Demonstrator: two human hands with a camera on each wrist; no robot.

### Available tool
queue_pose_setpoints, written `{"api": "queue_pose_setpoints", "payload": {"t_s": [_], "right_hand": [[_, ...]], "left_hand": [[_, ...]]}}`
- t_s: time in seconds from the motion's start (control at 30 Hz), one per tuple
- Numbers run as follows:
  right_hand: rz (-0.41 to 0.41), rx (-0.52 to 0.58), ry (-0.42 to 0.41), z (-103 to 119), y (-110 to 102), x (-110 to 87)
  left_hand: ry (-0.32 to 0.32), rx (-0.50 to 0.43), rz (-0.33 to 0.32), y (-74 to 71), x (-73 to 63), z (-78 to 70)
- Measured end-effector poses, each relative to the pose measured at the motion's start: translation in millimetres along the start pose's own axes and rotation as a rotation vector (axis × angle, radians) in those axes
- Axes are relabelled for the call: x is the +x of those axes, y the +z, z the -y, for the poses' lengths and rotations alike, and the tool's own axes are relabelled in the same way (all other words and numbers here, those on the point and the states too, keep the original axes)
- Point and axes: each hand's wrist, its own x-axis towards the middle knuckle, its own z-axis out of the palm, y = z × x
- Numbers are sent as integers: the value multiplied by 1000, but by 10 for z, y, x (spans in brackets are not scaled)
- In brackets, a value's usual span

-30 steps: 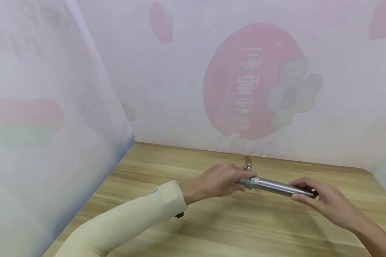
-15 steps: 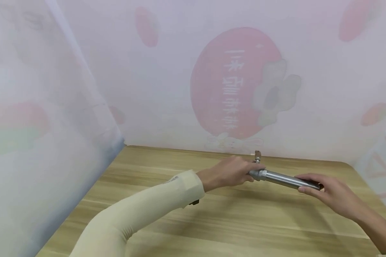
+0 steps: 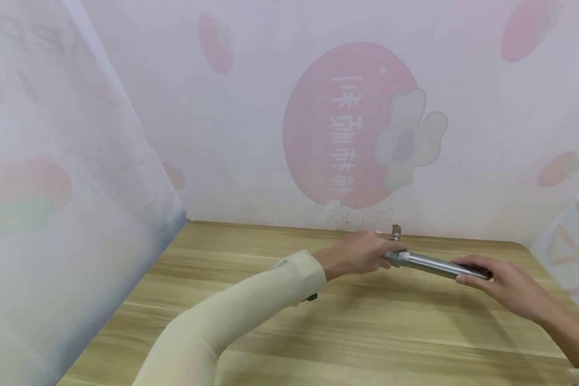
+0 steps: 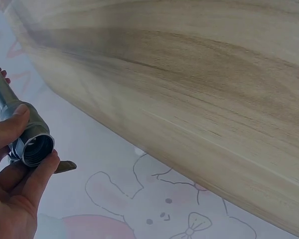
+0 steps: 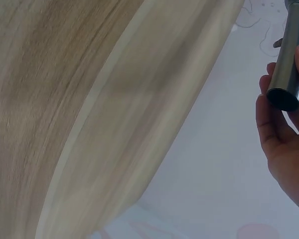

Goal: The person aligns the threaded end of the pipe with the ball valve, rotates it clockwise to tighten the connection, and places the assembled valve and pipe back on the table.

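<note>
A shiny metal pipe (image 3: 431, 265) is joined to a ball valve (image 3: 398, 259), and both hands hold the assembly above the table. My left hand (image 3: 359, 252) grips the valve body between thumb and fingers, hiding part of it. A small lever (image 3: 396, 231) sticks up behind that hand. In the left wrist view the valve's threaded mouth (image 4: 39, 148) faces the camera, with the lever (image 4: 66, 166) just beyond the fingertips. My right hand (image 3: 509, 284) pinches the pipe's far end, thumb on the near side. The right wrist view shows the hollow pipe end (image 5: 283, 99) between thumb and fingers.
A wood-grain table (image 3: 280, 343) spreads beneath the hands. Behind it stands a pale printed curtain (image 3: 251, 134) with a big red strawberry pattern, meeting the table's back edge. Another sheet (image 3: 77, 214) hangs along the left side, and a patterned one (image 3: 571, 252) at the right.
Both hands, with the valve and pipe between them, have shifted right in the head view, and the left forearm reaches further over. The head view itself has turned slightly right. Both grips look the same.
</note>
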Motion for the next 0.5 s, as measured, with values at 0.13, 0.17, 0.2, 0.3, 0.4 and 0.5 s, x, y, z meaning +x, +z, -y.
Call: {"api": "queue_pose_setpoints", "payload": {"t_s": [0.13, 0.17, 0.2, 0.3, 0.4, 0.5], "right_hand": [[8, -15, 20, -50, -5, 18], [13, -18, 25, -63, -4, 21], [17, -22, 31, -76, -3, 23], [37, -24, 47, -114, 1, 29], [49, -25, 53, -150, 10, 41], [56, -29, 50, -186, 19, 49]], "left_hand": [[-8, 21, 8, 30, 62, 0], [-8, 30, 10, 40, 79, 2], [-9, 39, 14, 52, 96, 3], [-22, 43, 27, 88, 143, 11], [-40, 28, 43, 125, 182, 21], [-54, 11, 55, 161, 215, 27]]}}
